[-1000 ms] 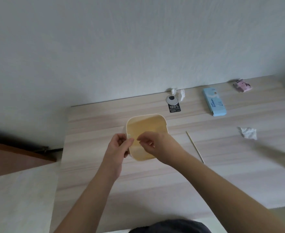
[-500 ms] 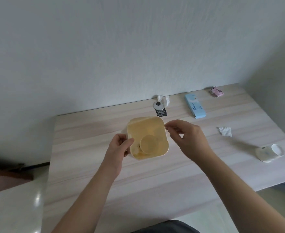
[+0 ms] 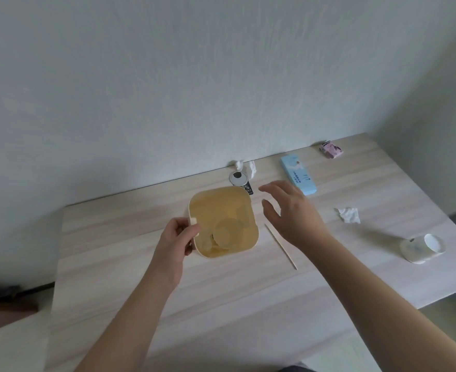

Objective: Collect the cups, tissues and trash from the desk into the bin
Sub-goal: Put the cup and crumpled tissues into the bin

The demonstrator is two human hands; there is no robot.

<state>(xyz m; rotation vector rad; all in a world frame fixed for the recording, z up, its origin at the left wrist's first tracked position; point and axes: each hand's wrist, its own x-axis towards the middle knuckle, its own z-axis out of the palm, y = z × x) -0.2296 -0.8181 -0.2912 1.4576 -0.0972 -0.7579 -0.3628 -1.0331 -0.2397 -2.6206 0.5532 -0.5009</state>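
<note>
A cream bin [image 3: 244, 196] with a yellowish inside stands mid-desk and holds round paper cups. My left hand [image 3: 177, 238] grips its left rim. To the right of the bin hovers my right hand [image 3: 291, 210], fingers spread and holding nothing, above a thin wooden stick [image 3: 282, 247]. A crumpled tissue [image 3: 348, 214] lies further right. A white paper cup [image 3: 420, 248] lies on its side near the desk's right edge. Another tissue wad [image 3: 244, 166] sits by the wall.
A light blue pack [image 3: 298, 178] and a pink wrapper [image 3: 331, 149] lie at the back right. A black tag with a silver disc [image 3: 239, 178] rests behind the bin. The wooden desk [image 3: 221, 304] meets the wall at the back and ends at the right.
My right hand left the bin and moved right, opening its fingers. The view shifted right, bringing the tipped cup into sight. My left hand kept its hold on the rim.
</note>
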